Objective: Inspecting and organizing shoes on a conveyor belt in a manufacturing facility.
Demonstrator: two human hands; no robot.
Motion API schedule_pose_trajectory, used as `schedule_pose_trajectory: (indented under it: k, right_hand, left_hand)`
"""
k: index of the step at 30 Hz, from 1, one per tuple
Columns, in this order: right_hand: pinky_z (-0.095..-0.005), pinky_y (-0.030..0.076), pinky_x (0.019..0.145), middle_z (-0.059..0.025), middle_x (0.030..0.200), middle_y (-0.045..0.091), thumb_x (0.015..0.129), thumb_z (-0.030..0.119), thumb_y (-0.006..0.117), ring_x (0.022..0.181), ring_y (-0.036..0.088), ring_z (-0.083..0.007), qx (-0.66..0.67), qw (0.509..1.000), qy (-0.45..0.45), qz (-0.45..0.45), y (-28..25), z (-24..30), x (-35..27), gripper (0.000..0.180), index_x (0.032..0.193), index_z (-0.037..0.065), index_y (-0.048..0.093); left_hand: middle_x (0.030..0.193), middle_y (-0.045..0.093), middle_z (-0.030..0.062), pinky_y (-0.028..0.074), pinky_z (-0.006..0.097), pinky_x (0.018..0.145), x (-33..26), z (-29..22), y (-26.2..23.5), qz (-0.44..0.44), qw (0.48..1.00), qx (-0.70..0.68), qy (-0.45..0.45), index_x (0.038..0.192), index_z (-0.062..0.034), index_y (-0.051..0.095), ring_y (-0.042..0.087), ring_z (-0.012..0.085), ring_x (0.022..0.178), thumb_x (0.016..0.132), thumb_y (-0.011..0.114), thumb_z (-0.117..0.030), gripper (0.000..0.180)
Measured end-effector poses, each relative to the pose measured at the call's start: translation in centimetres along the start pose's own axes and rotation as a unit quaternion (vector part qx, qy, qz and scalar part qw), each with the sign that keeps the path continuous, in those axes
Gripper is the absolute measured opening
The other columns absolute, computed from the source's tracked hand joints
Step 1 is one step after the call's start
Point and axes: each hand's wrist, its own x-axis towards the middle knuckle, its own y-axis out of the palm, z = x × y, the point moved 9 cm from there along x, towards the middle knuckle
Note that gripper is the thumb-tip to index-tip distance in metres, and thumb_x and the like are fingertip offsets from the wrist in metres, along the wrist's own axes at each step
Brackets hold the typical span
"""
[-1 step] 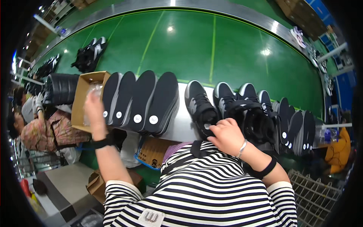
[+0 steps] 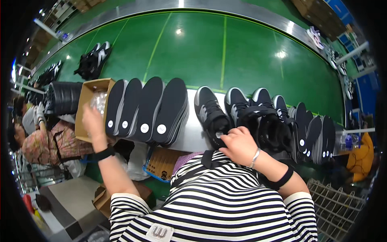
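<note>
Four stacks of black insoles (image 2: 147, 111) lie fanned on the pale work ledge (image 2: 193, 133) at the near edge of the green conveyor belt (image 2: 225, 52), each top insole showing a small white round sticker near its heel. Right of them stands a row of black sneakers (image 2: 258, 109) with grey heels, and a further fan of insoles (image 2: 312, 135) lies at the far right. By judgement, work is partway: the nearest sneaker (image 2: 210, 115) is the one in hand, while the shoes beside it wait untouched; whether any already has an insole fitted cannot be told from this view. The left hand (image 2: 93, 123) reaches up and forward, forearm raised, a black band at the wrist, and rests at the near rim of an open cardboard box (image 2: 86, 101) that holds clear crinkled plastic (image 2: 99, 101); its fingers curl toward the box opening, but whether they grip anything cannot be told. The right hand (image 2: 241, 145) is bent inward across the body, wrist carrying a thin bracelet and a black band further up the forearm; its fingers are curled loosely at the heel opening of the nearest sneaker, touching it, not clearly clamped round it. A second person in a patterned top (image 2: 44, 145) works at far left, beside a stack of dark trays (image 2: 64, 97).
</note>
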Motion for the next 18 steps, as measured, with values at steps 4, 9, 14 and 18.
schedule_pose_trajectory:
  k: [4, 9, 14, 18]
  right_hand:
    - [-0.0442, 0.029, 0.088, -0.0107, 0.088, 0.062, 0.074, 0.024, 0.055, 0.094, 0.053, -0.0241, -0.016, 0.979, 0.049, 0.2, 5.0, -0.7, 1.1, 0.03, 0.094, 0.001, 0.057]
    - [-0.0482, 0.035, 0.082, -0.0211, 0.097, 0.059, 0.068, 0.023, 0.053, 0.09, 0.059, -0.0286, 0.047, 0.892, 0.078, 0.442, 9.0, -1.8, 2.7, 0.051, 0.111, -0.004, 0.047]
    - [-0.043, 0.037, 0.081, -0.0155, 0.093, 0.06, 0.072, 0.027, 0.055, 0.094, 0.056, -0.0262, 0.047, 0.96, 0.099, 0.258, 4.6, -0.9, 1.3, 0.048, 0.11, -0.003, 0.048]
    - [-0.0406, 0.044, 0.071, -0.0154, 0.082, 0.06, 0.076, 0.027, 0.054, 0.082, 0.057, -0.03, 0.144, 0.988, 0.02, 0.058, -2.4, -1.9, -2.3, 0.032, 0.096, 0.003, 0.055]
  left_hand:
    - [0.098, 0.054, 0.016, 0.041, 0.035, 0.079, -2.6, -0.5, -4.1, -0.23, 0.954, -0.173, 0.077, 0.105, -0.0004, 0.05, 0.053, 0.0289, 0.087, 0.082, 0.053, -0.015, 0.028]
    - [0.073, 0.057, 0.003, 0.043, 0.023, 0.064, -16.4, -15.7, 4.5, 0.396, 0.701, -0.583, 0.108, 0.09, 0.0006, 0.056, 0.053, 0.0105, 0.066, 0.083, 0.054, -0.009, 0.012]
    - [0.08, 0.054, 0.0089, 0.043, 0.027, 0.067, -24.5, -22.0, 7.9, 0.462, 0.734, -0.422, 0.264, 0.093, 0.0022, 0.047, 0.054, 0.0169, 0.071, 0.078, 0.058, -0.01, 0.022]
    - [0.121, 0.032, 0.0265, 0.03, 0.036, 0.094, -24.9, -20.7, 11.0, 0.396, 0.798, -0.378, 0.253, 0.121, 0.0072, 0.027, 0.037, 0.0333, 0.112, 0.074, 0.063, -0.025, 0.068]
